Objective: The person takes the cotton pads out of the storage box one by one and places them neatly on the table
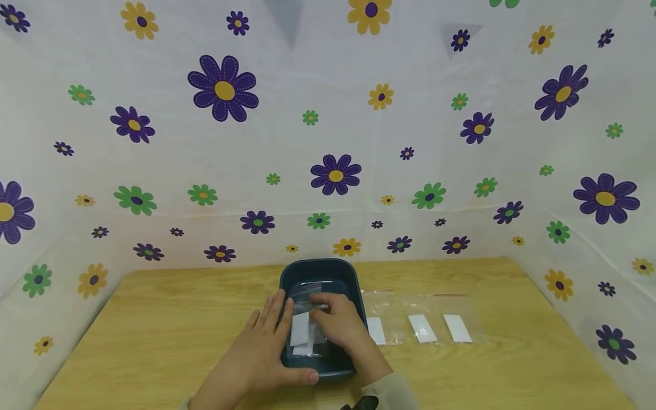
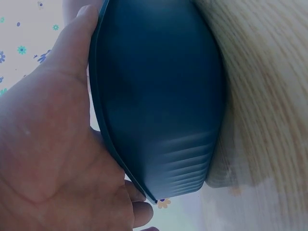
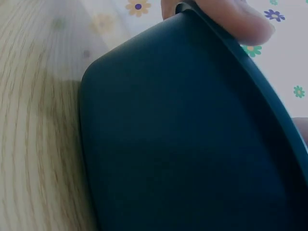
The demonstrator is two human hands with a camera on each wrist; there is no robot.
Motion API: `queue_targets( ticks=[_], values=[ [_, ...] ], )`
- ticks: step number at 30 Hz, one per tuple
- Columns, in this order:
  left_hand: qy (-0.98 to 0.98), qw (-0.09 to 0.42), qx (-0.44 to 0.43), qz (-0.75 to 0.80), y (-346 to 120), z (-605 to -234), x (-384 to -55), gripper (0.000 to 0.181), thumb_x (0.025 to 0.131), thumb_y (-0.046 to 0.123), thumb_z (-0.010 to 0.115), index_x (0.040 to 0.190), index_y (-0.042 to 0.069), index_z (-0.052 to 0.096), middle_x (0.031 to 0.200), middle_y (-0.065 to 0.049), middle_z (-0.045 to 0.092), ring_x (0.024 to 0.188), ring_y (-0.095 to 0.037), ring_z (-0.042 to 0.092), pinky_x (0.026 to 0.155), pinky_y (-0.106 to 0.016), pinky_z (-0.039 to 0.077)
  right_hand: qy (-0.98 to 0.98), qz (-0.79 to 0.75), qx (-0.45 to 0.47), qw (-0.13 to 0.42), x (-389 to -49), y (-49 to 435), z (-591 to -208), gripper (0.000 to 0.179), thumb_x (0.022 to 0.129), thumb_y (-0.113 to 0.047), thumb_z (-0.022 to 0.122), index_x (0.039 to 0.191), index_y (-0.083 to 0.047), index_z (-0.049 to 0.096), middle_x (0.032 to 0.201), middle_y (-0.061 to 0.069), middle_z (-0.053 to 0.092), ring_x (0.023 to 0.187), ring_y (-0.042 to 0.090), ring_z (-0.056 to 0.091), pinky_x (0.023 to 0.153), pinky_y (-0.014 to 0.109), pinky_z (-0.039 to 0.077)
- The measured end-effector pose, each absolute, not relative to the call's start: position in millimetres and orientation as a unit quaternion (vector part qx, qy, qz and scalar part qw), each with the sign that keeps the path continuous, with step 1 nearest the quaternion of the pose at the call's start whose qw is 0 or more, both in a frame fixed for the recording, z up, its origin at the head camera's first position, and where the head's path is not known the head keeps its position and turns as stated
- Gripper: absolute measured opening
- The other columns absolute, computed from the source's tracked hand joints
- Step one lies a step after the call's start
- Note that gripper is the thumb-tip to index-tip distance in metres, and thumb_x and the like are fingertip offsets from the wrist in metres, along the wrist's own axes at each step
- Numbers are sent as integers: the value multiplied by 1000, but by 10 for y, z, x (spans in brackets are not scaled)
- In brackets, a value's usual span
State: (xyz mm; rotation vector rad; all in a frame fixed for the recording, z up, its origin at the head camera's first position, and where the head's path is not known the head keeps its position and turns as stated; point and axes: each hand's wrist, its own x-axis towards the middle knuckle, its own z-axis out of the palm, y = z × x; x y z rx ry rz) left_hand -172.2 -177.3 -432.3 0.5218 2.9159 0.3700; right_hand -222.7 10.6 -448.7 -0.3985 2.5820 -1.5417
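A dark blue plastic bin (image 1: 340,364) stands on the table, holding clear zip bags (image 1: 310,290) with white cards (image 1: 299,329) in them. My left hand (image 1: 256,353) rests along the bin's left rim, fingers extended and thumb at the near end. In the left wrist view, the palm (image 2: 43,134) lies beside the rim. Reaching over the right side, my right hand (image 1: 340,323) pinches the edge of a clear bag between thumb and forefinger inside the bin. The right wrist view shows mostly the bin's outer wall (image 3: 183,125), with fingers (image 3: 236,21) above its rim.
Right of the bin, three more clear bags lie in a row, each with a white card: one close to the bin (image 1: 376,330), a middle one (image 1: 422,328) and a far right one (image 1: 457,328). A flower-printed white curtain (image 1: 287,142) surrounds the wooden table (image 1: 195,307).
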Motion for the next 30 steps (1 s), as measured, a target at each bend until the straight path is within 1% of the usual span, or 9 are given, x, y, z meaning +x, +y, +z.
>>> queue_targets(
  ticks=[4,9,12,16,20,25,27,30],
  values=[
    [974,76,174,122,-1758,-4318,-1708,136,61,98,49,159,8,21,168,-16,1,154,-38,2,120,-61,16,853,-508,-121,14,-2228,128,-4481,34,90,-11,65,123,-8,70,123,9,70,100,26,70,74,38,57],
    [974,70,175,127,-1747,-4320,-1709,135,63,96,52,159,7,21,168,-16,0,154,-37,2,120,-60,16,838,-532,-114,-41,-2240,144,-4436,27,92,-11,66,118,-11,73,119,4,72,101,22,69,80,37,58],
    [974,71,175,126,-1752,-4322,-1716,135,63,96,52,159,7,21,167,-16,-1,154,-37,2,120,-60,15,827,-549,-109,-56,-2246,145,-4394,25,93,-10,66,116,-13,74,118,1,72,101,18,67,83,34,58],
    [975,76,170,124,-1769,-4318,-1722,136,62,97,51,159,8,21,168,-15,0,154,-37,3,120,-60,15,814,-570,-96,-53,-2247,154,-4351,26,92,-9,66,116,-14,73,115,-1,73,94,16,66,77,29,57],
    [975,81,165,128,-1779,-4305,-1711,135,62,97,52,159,8,21,168,-15,0,154,-37,2,120,-61,15,801,-590,-88,-43,-2250,176,-4334,29,91,-8,67,118,-16,73,111,-1,72,86,15,64,70,28,56],
    [975,78,165,125,-1777,-4301,-1693,136,62,97,51,160,8,20,168,-15,-1,154,-37,3,121,-60,15,778,-621,-88,-35,-2268,211,-4323,32,90,-6,66,121,-17,70,109,2,71,85,17,64,71,29,58],
    [976,75,165,123,-1773,-4302,-1693,136,61,98,50,160,9,20,168,-14,-1,154,-37,3,121,-60,15,763,-639,-89,-29,-2277,229,-4309,36,91,-5,65,125,-16,68,110,4,70,85,18,65,72,30,59],
    [977,71,166,116,-1767,-4305,-1699,137,60,99,48,160,9,19,168,-14,-2,154,-37,2,121,-60,15,735,-672,-84,-18,-2295,252,-4282,46,91,-2,64,134,-18,62,111,8,70,86,20,65,73,31,60]
  ],
)
